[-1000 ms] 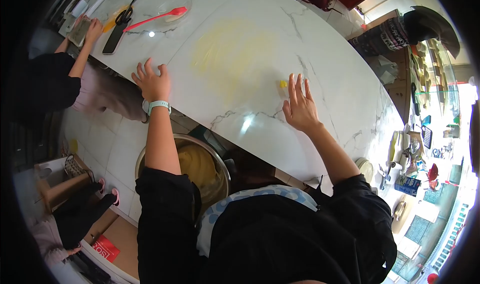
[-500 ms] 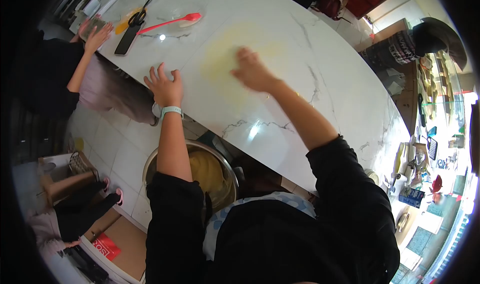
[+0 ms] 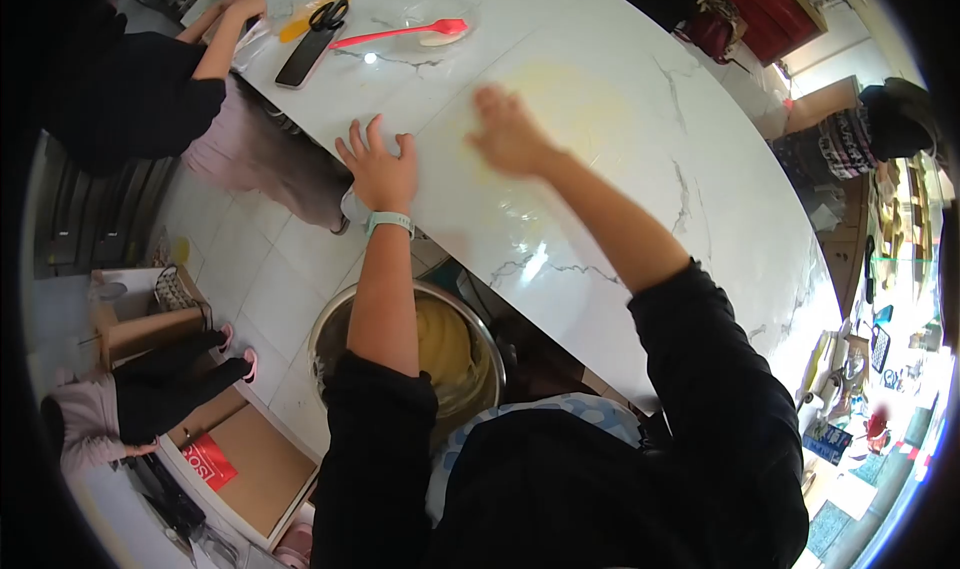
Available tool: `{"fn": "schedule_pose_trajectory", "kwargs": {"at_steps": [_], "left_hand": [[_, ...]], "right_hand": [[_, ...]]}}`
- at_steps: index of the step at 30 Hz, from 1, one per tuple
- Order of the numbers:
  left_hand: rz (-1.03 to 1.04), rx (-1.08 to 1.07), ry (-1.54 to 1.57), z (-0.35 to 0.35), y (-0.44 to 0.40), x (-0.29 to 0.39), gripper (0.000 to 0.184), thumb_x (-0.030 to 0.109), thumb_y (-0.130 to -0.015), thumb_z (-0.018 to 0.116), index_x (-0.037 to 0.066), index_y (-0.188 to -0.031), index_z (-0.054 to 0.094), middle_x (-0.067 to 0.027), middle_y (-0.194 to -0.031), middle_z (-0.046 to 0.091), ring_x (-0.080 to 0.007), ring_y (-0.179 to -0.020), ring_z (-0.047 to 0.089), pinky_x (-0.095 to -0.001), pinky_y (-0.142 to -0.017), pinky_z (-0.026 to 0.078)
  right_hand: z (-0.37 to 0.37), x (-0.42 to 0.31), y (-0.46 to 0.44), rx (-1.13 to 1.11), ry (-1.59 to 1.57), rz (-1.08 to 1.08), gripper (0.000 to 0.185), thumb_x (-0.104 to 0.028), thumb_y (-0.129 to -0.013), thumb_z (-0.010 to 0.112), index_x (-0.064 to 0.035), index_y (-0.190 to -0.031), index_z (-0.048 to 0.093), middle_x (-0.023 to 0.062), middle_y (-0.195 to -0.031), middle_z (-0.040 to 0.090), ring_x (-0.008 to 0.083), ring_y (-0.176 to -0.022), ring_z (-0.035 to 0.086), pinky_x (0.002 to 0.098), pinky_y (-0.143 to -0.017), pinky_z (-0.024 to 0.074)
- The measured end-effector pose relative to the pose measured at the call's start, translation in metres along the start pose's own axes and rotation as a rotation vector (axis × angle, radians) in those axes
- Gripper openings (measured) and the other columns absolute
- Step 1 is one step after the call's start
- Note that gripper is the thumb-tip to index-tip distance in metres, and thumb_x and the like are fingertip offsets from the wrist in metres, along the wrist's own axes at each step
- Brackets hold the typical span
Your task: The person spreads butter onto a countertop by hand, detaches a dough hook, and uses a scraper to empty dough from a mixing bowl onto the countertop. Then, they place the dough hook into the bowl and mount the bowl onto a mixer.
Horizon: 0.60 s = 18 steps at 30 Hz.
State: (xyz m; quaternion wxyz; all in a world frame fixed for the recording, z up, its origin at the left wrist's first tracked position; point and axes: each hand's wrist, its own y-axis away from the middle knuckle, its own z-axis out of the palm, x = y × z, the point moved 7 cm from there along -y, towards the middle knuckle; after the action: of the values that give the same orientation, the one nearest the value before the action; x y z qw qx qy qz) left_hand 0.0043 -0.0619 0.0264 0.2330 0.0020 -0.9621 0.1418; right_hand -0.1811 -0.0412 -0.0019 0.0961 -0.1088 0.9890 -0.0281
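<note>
My left hand (image 3: 385, 174) rests at the near edge of the white marble table (image 3: 650, 209), fingers spread and nothing held. Over the tabletop, my right hand (image 3: 515, 137) lies palm down and is blurred by motion. Its fingers look stretched out, and I see nothing in them. Beneath and around it a thin pale yellow smear (image 3: 570, 104) covers part of the marble. Below the table edge, partly hidden by my left forearm, stands a metal bowl (image 3: 494, 354) with a yellow doughy mass (image 3: 445, 341) inside.
Toward the far left lie a red spatula (image 3: 400, 34), black scissors (image 3: 328, 15) and a phone (image 3: 305, 61). A co-worker (image 3: 150, 89) stands at the table's left side. Another person (image 3: 150, 409) is at lower left, near a cardboard box (image 3: 150, 309). Cluttered shelves line the right.
The view has shifted, so the table items appear farther right and higher. My right hand has moved slightly left over the marble relative to the smear. The co-worker's hands have changed position.
</note>
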Motion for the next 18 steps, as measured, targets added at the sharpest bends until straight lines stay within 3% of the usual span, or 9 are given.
{"fn": "schedule_pose_trajectory", "kwargs": {"at_steps": [2, 5, 6, 7, 9, 13, 15, 16, 18], "left_hand": [[-0.006, 0.011, -0.009, -0.001, 0.001, 0.001, 0.042, 0.032, -0.079, 0.047, 0.02, -0.119, 0.047, -0.009, -0.136, 0.033, -0.0381, -0.129, 0.02, -0.0507, -0.083, 0.046], [-0.003, 0.032, -0.021, -0.001, 0.0, 0.0, 0.042, 0.031, -0.078, 0.048, 0.02, -0.119, 0.047, -0.0094, -0.135, 0.034, -0.0389, -0.128, 0.022, -0.0511, -0.083, 0.046], [0.003, 0.034, -0.018, 0.001, 0.001, 0.003, 0.041, 0.03, -0.078, 0.049, 0.02, -0.118, 0.047, -0.0097, -0.135, 0.035, -0.0393, -0.128, 0.022, -0.0513, -0.082, 0.046], [0.017, 0.034, -0.018, 0.002, 0.005, 0.002, 0.041, 0.03, -0.078, 0.049, 0.02, -0.118, 0.047, -0.0101, -0.134, 0.035, -0.0396, -0.128, 0.023, -0.0513, -0.082, 0.046], [0.05, 0.052, -0.012, 0.003, 0.001, -0.001, 0.041, 0.03, -0.079, 0.049, 0.02, -0.118, 0.048, -0.0109, -0.134, 0.036, -0.0403, -0.127, 0.023, -0.0514, -0.082, 0.047], [0.07, 0.061, -0.002, 0.0, 0.004, 0.0, 0.041, 0.031, -0.079, 0.048, 0.019, -0.118, 0.048, -0.0118, -0.134, 0.036, -0.0413, -0.127, 0.023, -0.0503, -0.082, 0.048], [0.063, 0.037, -0.022, 0.001, 0.003, 0.003, 0.041, 0.032, -0.079, 0.049, 0.019, -0.118, 0.048, -0.0122, -0.134, 0.036, -0.0419, -0.127, 0.023, -0.0496, -0.081, 0.048], [0.059, 0.036, -0.013, 0.003, 0.002, 0.003, 0.041, 0.032, -0.079, 0.048, 0.019, -0.118, 0.048, -0.0122, -0.134, 0.036, -0.0419, -0.127, 0.023, -0.0495, -0.081, 0.049], [0.052, 0.04, -0.015, 0.003, 0.001, 0.001, 0.041, 0.032, -0.079, 0.048, 0.019, -0.118, 0.048, -0.0122, -0.134, 0.036, -0.0421, -0.127, 0.023, -0.0494, -0.081, 0.049]], "right_hand": [[-0.007, -0.071, 0.047, 0.052, -0.115, -0.315, 0.059, -0.038, -0.091, 0.038, 0.0034, -0.132, 0.027, 0.0188, -0.139, 0.026, 0.0327, -0.13, 0.022, 0.0451, -0.106, 0.0178], [-0.022, -0.034, 0.035, -0.04, -0.057, -0.335, 0.057, -0.038, -0.09, 0.041, -0.0033, -0.134, 0.029, 0.0153, -0.14, 0.028, 0.0319, -0.13, 0.024, 0.0435, -0.104, 0.0211], [-0.026, 0.004, 0.017, 0.043, -0.076, -0.237, 0.056, -0.039, -0.089, 0.044, -0.0095, -0.135, 0.029, 0.0135, -0.139, 0.029, 0.0306, -0.13, 0.024, 0.0421, -0.104, 0.0222], [-0.027, 0.044, -0.002, -0.021, 0.001, -0.093, 0.06, -0.047, -0.09, 0.034, -0.0096, -0.137, 0.027, 0.0109, -0.141, 0.028, 0.027, -0.132, 0.022, 0.0423, -0.107, 0.0169], [-0.04, 0.108, -0.004, -0.009, 0.018, 0.162, 0.063, -0.051, -0.091, 0.027, -0.0096, -0.138, 0.023, 0.0089, -0.145, 0.021, 0.0263, -0.133, 0.017, 0.0431, -0.107, 0.0163], [-0.043, 0.158, 0.079, 0.111, 0.045, 0.465, 0.074, -0.054, -0.088, 0.033, -0.0013, -0.138, 0.018, 0.0176, -0.145, 0.015, 0.0288, -0.135, 0.013, 0.044, -0.108, 0.0141], [-0.036, 0.119, 0.139, -0.032, 0.113, 0.591, 0.083, -0.056, -0.086, 0.036, 0.0055, -0.137, 0.013, 0.0259, -0.143, 0.011, 0.036, -0.134, 0.011, 0.0453, -0.107, 0.0137], [-0.034, 0.081, 0.159, -0.152, 0.128, 0.565, 0.088, -0.059, -0.085, 0.036, 0.0083, -0.136, 0.01, 0.0301, -0.141, 0.009, 0.0425, -0.132, 0.009, 0.0463, -0.107, 0.0143], [-0.041, 0.01, 0.184, -0.259, 0.132, 0.416, 0.087, -0.058, -0.085, 0.037, 0.0088, -0.135, 0.012, 0.0317, -0.14, 0.011, 0.0434, -0.13, 0.014, 0.0476, -0.105, 0.0179]]}}
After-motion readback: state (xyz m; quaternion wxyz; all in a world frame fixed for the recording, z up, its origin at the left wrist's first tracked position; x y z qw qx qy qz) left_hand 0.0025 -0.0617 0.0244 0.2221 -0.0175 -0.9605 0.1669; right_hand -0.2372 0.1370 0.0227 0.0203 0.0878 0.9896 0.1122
